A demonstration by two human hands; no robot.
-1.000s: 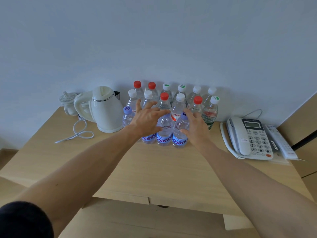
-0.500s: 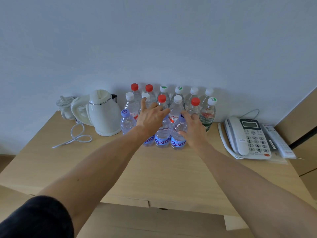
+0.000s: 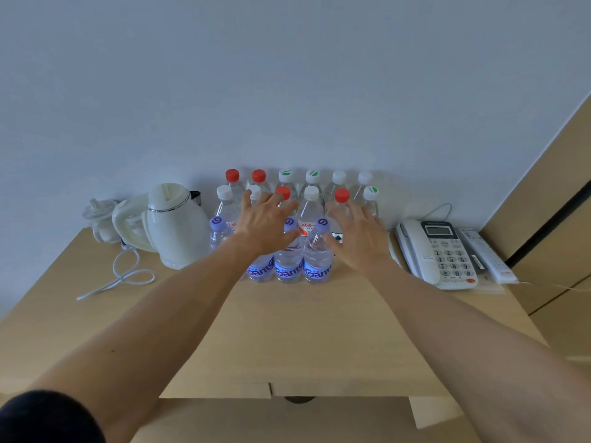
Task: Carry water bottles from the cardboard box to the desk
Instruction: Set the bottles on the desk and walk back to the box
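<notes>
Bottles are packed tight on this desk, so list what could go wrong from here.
1. The left hand and right hand hover open over the front purple-capped bottles; a careless sweep could topple them into the rows behind.
2. The kettle stands right beside the cluster, so a falling bottle might strike it.

Kettle (image 3: 179, 225), phone (image 3: 438, 251), remote (image 3: 487, 254).

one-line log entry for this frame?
left hand: open over bottles | right hand: open, empty | bottles upright on desk
</notes>
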